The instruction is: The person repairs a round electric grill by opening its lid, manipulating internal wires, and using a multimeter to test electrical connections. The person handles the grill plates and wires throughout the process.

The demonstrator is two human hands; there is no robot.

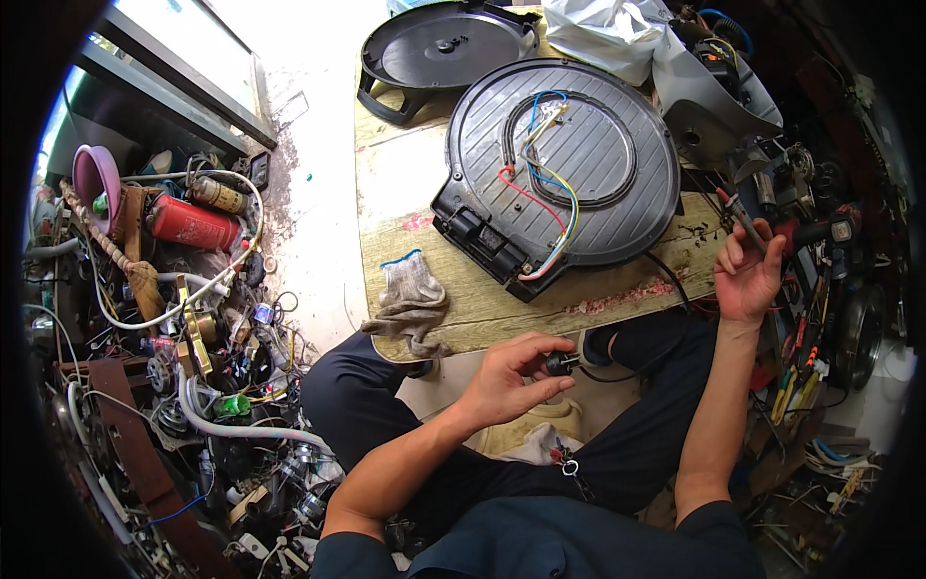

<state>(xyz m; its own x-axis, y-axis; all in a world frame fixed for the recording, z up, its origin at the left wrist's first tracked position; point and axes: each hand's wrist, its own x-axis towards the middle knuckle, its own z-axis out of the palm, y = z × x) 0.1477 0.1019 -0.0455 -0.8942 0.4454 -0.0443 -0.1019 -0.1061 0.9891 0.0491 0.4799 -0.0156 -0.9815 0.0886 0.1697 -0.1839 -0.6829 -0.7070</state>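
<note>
Left hand point(511, 378) pinches a black plug point(559, 363) by the near edge of the wooden table point(397, 188). Right hand point(750, 278) grips a thin tool point(742, 216) off to the right. On the table lies a round black machine part point(617, 234) with colored wires point(576, 214).

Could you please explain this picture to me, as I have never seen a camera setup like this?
There is no robot here: you see a person's own bare hands from above, through a wide fisheye camera worn on the head. That lens makes straight edges bend toward the rim. The left hand holds a black plug on a cord; the right hand holds a slim, pen-like tool. On the wooden table lie a round black appliance part with exposed coloured wires, another round black part beyond it, and a greyish glove.
</note>
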